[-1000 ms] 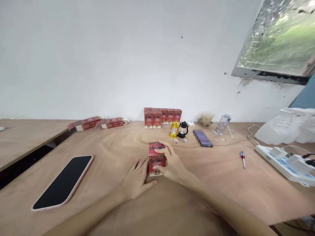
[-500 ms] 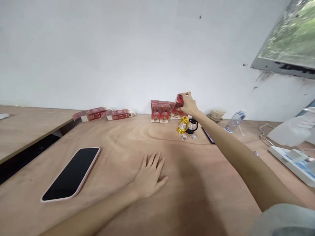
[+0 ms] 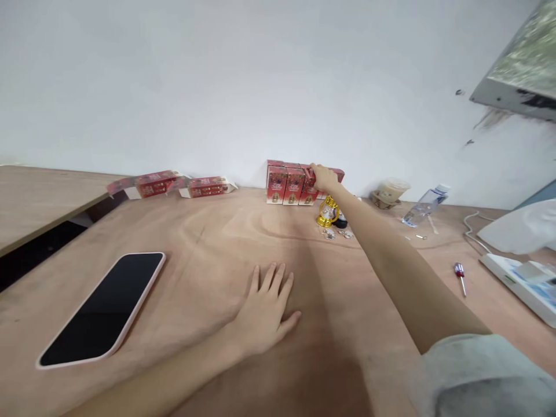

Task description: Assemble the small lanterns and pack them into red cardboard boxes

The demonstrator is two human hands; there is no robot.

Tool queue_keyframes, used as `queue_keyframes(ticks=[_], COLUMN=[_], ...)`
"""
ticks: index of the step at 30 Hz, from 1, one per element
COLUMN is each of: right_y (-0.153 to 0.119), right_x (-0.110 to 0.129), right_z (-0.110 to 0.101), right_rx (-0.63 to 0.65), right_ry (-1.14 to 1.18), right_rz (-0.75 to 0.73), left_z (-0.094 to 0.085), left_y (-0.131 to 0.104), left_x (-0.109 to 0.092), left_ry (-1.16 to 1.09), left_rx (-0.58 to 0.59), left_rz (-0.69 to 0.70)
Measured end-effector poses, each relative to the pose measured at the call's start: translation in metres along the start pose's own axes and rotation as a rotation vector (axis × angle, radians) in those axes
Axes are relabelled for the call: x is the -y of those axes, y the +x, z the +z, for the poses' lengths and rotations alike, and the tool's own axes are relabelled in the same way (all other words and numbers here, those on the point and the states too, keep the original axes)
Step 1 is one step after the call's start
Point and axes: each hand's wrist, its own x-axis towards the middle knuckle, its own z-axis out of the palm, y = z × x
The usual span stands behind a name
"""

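Note:
My right hand (image 3: 325, 178) grips the top of a small red box (image 3: 308, 194), which stands at the right end of the front row of red boxes (image 3: 276, 185) against the wall. Its fingers are closed around the box, and the fingertips are partly hidden. Just in front and to the right is a gold miniature lantern (image 3: 326, 213). Beside it, a black miniature lantern (image 3: 341, 221) is mostly covered by my right forearm. Small keychain pieces (image 3: 329, 233) lie before the lanterns. My left hand (image 3: 262, 315) rests flat on the wooden table, fingers spread, holding nothing.
A phone (image 3: 104, 310) lies at left. Two opened red boxes (image 3: 207, 186) (image 3: 156, 183) lie on their sides by the wall. To the right are a drink cup (image 3: 392, 190), a water bottle (image 3: 426, 205), a screwdriver (image 3: 460, 278) and a white power strip (image 3: 516, 284).
My right hand has moved the red box left and down, from a tilted position above the others to upright at the row's right end. My left hand stays flat; the view has shifted slightly.

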Motion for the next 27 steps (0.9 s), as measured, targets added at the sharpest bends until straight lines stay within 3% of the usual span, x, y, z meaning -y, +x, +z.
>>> queue_keyframes(ticks=[4,9,12,15,21,24,27], right_y=[-0.005,-0.018,-0.033,-0.055,-0.083,-0.093,-0.116], right_x=[-0.005,-0.037,-0.053,-0.054,-0.041,-0.036,-0.020], right_z=[0.002,-0.028,-0.038,-0.029,-0.007,-0.012,-0.011], right_rx=[0.021,-0.014,0.117,0.196,0.032,-0.134,-0.320], right_ry=[-0.073,-0.144,-0.129,-0.175,-0.245,-0.035,0.393], right_rz=[-0.088,-0.190,-0.128,-0.125,-0.235,-0.205,-0.120], left_z=[-0.003,-0.004,-0.001,0.000,-0.001,-0.003,-0.006], left_y=[0.000,0.000,0.000,0.001,0.001,0.000,0.001], left_x=[-0.001,-0.001,0.000,0.001,0.002,0.004,0.008], left_ry=[0.012,0.022,0.020,0.014,-0.004,-0.066,-0.204], left_rx=[-0.006,-0.018,-0.031,-0.019,-0.015,0.002,-0.016], left_rz=[0.015,0.009,0.016,0.015,-0.002,-0.004,-0.048])
